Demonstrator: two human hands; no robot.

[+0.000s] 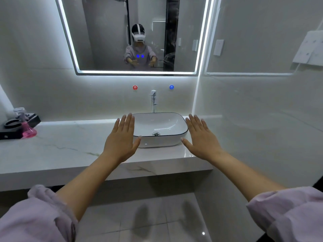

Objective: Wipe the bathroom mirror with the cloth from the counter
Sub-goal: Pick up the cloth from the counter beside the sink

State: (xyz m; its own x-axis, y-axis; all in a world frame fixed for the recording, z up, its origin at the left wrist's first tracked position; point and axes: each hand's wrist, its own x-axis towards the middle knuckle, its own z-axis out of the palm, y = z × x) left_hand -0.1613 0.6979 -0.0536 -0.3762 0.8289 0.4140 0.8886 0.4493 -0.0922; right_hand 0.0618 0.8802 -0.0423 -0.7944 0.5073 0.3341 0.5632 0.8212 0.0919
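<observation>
Above the sink (157, 142), mirror (108, 41) faces outward, bottom edge horizontal.

Bathroom, vanity corner. Lit-edge wall mirror (104, 41) over a white countertop basin (157, 142) with a chrome tap (153, 100) behind it, red marker (135, 87) and blue marker (171, 87) on the wall either side of the tap for hot/cold. Marble-look bench (61, 147), glossy pale wall tiles, tiled floor (148, 222), plus a pink bottle (28, 131) by a black tray (8, 134) of toiletry items at the bench's left end.
</observation>
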